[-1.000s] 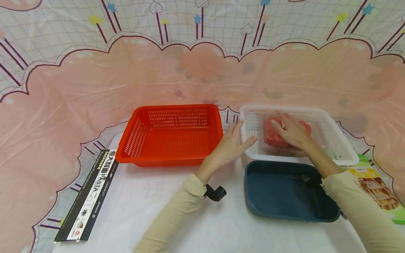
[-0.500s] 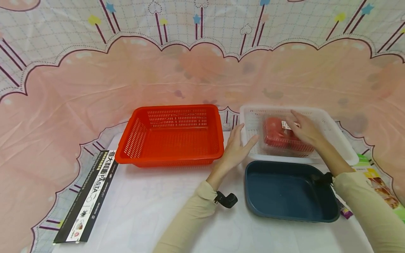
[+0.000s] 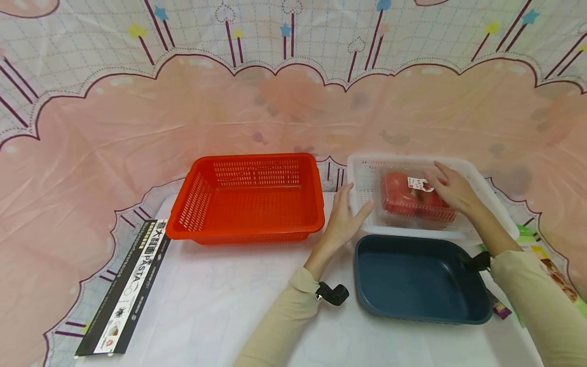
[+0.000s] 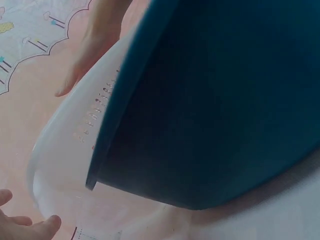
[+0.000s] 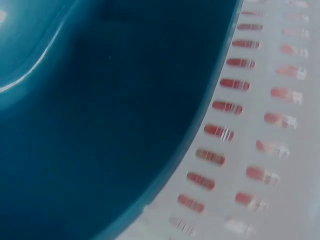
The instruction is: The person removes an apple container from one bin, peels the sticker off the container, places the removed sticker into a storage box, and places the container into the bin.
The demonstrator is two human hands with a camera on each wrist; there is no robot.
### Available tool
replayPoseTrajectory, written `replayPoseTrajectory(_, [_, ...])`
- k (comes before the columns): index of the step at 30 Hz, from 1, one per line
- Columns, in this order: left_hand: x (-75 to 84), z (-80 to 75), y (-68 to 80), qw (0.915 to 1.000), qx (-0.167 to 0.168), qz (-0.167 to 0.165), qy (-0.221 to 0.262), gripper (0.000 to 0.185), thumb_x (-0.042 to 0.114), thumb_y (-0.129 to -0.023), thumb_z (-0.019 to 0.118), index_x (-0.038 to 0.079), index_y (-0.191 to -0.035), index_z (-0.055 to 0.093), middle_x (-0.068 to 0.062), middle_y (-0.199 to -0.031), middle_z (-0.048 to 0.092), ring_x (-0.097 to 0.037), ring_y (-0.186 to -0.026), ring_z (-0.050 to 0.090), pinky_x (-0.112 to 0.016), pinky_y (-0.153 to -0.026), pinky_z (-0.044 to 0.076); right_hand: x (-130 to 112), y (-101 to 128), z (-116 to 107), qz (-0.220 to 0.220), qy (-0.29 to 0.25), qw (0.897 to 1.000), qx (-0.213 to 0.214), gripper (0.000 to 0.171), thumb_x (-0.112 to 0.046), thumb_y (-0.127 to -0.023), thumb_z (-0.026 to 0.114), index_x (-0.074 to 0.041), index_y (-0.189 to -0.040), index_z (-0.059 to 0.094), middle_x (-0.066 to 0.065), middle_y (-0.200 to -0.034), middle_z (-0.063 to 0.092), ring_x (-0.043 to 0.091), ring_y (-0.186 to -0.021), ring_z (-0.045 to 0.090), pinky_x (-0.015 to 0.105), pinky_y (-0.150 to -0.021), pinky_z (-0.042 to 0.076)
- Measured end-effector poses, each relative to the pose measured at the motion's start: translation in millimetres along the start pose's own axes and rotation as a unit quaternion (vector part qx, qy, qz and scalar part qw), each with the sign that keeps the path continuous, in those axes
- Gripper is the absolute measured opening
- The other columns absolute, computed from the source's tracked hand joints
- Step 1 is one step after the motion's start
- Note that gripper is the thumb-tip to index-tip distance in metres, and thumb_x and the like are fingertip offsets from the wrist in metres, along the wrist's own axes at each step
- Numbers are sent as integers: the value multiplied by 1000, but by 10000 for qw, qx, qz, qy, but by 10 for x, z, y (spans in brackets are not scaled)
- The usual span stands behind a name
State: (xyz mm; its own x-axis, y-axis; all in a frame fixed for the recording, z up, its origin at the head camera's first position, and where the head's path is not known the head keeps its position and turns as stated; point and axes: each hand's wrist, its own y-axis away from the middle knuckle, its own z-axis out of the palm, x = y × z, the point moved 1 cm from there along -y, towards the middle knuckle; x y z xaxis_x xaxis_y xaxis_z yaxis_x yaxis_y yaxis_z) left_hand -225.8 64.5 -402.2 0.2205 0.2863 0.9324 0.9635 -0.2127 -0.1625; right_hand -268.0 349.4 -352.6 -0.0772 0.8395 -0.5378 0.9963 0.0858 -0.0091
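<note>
In the head view, a clear plastic box of tomatoes (image 3: 398, 192) with a white label lies inside the white basket (image 3: 497, 211). My right hand (image 3: 455, 191) is at the right end of this box, thumb and fingers spread and reaching over its lid. At the basket's left side is my left hand (image 3: 341, 218), its fingers straight and the thumb pointing toward the basket wall. The left wrist view catches that hand's fingertips (image 4: 32, 229) low in the corner, beside the white basket. Basket slots with red behind them show in the right wrist view, but no hand.
A dark blue basin (image 3: 419, 278) stands in front of the white basket. To its left is a red basket (image 3: 257, 209). A black and white pasta box (image 3: 126, 290) lies at far left. A green package (image 3: 529, 237) and a purple packet (image 3: 501, 309) lie at right.
My right hand has slid rightward across the tomato box, uncovering its label. My left hand has shifted slightly right and nearer to me. The box and baskets stay put.
</note>
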Motion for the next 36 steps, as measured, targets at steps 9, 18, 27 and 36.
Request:
replayPoseTrajectory(9, [-77,14,-48,9989,276,-18,389,71,45,-92,59,17,-150,29,-4,-157,27,-26,-133,44,-43,-109,42,192,36,-35,310,-409,9987,-71,78,-52,-100,28,0,-154,6,37,-154,13,59,-138,18,73,-108,16])
replayPoseTrajectory(18, [-202,174,-72,9961,354,-196,785,67,37,-92,62,15,-149,34,-10,-153,33,-29,-134,42,-43,-111,40,490,163,-119,839,-1575,9782,-1066,80,-54,-101,25,-7,-153,-15,33,-156,-13,59,-141,0,76,-105,16])
replayPoseTrajectory(27, [-253,235,-74,9905,304,-544,1229,68,41,-91,62,22,-149,33,-9,-150,42,-31,-130,49,-47,-109,42,669,224,-102,1216,-2832,9399,-1472,79,-45,-102,38,-19,-153,-17,13,-144,29,4,-95,54,60,-104,33])
replayPoseTrajectory(36, [-274,244,-57,9861,176,-646,1519,67,40,-92,62,28,-150,31,-15,-147,46,-32,-128,51,-47,-105,45,732,249,-63,1249,-2863,9375,-1534,80,-44,-101,41,-25,-153,-18,-9,-130,53,9,-117,54,65,-108,24])
